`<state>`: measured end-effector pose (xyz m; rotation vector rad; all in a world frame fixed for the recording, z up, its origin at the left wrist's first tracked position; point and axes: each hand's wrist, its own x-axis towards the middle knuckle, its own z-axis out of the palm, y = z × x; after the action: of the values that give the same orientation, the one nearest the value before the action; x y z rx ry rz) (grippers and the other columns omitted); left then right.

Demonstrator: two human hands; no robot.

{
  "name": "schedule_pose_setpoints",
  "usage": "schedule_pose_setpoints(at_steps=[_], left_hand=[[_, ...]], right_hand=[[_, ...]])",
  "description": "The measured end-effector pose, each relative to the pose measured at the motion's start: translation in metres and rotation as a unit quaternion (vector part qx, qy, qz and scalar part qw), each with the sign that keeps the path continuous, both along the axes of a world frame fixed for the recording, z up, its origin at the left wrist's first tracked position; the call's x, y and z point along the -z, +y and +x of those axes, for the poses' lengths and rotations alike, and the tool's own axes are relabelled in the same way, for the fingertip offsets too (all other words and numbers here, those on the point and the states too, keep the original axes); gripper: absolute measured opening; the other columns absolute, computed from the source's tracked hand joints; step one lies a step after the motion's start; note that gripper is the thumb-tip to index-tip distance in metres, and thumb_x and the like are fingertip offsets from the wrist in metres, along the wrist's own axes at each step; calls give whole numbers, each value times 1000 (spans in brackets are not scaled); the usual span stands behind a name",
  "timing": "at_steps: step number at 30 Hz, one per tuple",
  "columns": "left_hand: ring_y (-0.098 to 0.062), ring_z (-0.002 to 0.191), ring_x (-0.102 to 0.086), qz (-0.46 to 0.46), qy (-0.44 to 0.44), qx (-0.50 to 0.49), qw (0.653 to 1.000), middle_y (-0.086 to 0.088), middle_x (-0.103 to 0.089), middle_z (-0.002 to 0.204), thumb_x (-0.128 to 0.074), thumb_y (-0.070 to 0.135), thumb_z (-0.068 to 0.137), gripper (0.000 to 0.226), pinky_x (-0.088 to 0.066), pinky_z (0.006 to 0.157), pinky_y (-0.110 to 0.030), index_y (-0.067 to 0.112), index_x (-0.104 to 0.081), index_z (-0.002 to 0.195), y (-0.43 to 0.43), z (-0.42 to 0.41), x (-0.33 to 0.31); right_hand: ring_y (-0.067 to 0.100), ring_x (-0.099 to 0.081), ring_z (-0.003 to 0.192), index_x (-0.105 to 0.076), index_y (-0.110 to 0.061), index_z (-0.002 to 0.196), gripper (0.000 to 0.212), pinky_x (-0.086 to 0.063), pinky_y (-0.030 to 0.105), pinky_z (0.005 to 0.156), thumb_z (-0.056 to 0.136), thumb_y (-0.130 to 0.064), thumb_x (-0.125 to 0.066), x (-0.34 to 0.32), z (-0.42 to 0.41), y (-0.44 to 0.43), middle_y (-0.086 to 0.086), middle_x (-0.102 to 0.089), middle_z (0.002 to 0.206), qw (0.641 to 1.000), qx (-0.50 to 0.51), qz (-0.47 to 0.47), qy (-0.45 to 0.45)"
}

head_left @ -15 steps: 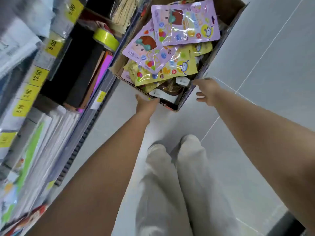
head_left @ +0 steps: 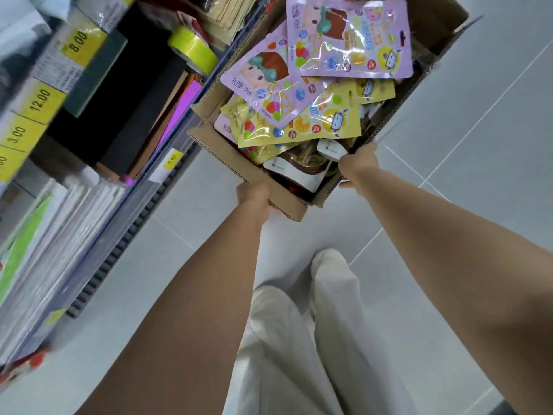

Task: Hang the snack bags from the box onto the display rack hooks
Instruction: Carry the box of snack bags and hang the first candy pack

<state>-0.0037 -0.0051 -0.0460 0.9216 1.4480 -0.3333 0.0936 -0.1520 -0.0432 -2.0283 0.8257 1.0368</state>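
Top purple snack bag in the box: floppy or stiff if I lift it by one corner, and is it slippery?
Probably floppy: the top purple snack bag looks like a thin flat pouch, with wrinkles in its film. Likely slippery: its surface is glossy with glare, and it lies loosely on another purple bag, so it may slide when nudged.

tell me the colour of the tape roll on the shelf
The tape roll is bright yellow-green; the head view shows it.

The right grip [head_left: 357, 167] isn't just spread open beside the box [head_left: 239, 172] anymore, its fingers now curl over the side wall's rim. The left grip [head_left: 256, 194] now wraps the near edge, and the box's near corner sits a bit closer to the person.
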Motion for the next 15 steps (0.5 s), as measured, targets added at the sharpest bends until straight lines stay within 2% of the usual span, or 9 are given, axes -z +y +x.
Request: schedule_pose_setpoints(at_steps=[3,5,9,12,15], left_hand=[[-30,83,-60,13,-7,9,1000,-14,-59,105,-45,-13,85,40,-52,50,-39,-2,-52,122,7,-8,1],[-30,86,-59,21,-7,18,1000,-14,-59,106,-45,-13,85,40,-51,49,-39,-1,-52,121,15,-20,0],[-31,85,-60,22,-12,39,999,-16,-61,106,-45,-15,84,40,-51,43,-35,-2,-53,120,34,-56,0],[-26,82,-60,19,-3,42,999,-14,-61,107,-45,-14,85,38,-50,46,-35,1,-53,120,49,-92,5],[-26,81,-60,19,7,37,999,-11,-61,101,-45,-13,86,36,-51,55,-39,2,-53,118,60,-128,3]], right_hand=[[34,-59,108,0,-15,148,69,-58,35,73,92,-8,-40,3,-9,4,9,-39,142,1000,15,-2,-7],[33,-59,108,-1,-14,148,69,-58,35,68,92,-9,-42,3,-18,10,9,-39,141,1000,21,2,3],[29,-59,99,-5,-13,147,68,-59,40,74,92,-8,-44,5,-57,26,9,-37,142,999,31,8,18],[30,-56,113,1,-15,148,73,-58,41,78,91,-10,-46,12,-97,36,8,-38,143,998,45,36,21],[30,-52,119,5,-15,149,74,-55,40,86,93,-10,-44,14,-136,45,5,-34,146,997,59,51,8]])
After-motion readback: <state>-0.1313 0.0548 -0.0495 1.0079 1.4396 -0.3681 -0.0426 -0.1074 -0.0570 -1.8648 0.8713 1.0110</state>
